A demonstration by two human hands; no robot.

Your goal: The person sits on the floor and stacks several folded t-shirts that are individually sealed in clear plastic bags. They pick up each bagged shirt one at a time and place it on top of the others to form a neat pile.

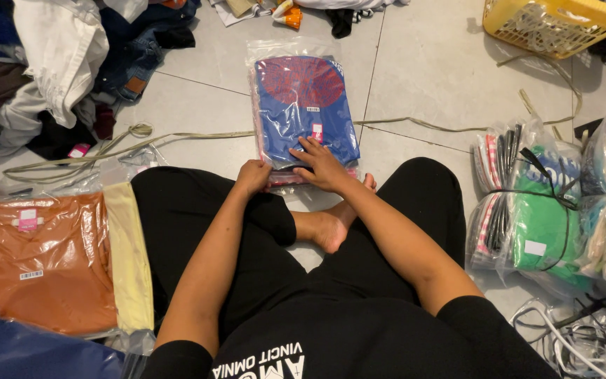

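While the person sits cross-legged on the tiled floor [429, 91], both hands rest on the near end of a bagged blue garment [303, 112] that lies flat in clear plastic on the floor just beyond the bare feet. The left hand [252, 177] is curled at the packet's near left corner, its fingers closed on the plastic edge there. The right hand [322, 165] lies flat on top of the packet's near edge, fingers spread open and pressing down rather than gripping. The garment carries a round red print at its far end and a small pink tag nearer the hands (more thin packets seem to lie beneath it, though how many I cannot tell).

At the left edge of the floor sits a bagged orange garment [40, 260] with a pale yellow one [129, 256] just beside it, touching the person's knee. Loose clothes [64, 63] are heaped in the far left corner. A yellow basket [555, 24] stands in the far right corner, and a strapped bundle of bagged garments [548, 210] stands at the right, well apart from the hands.
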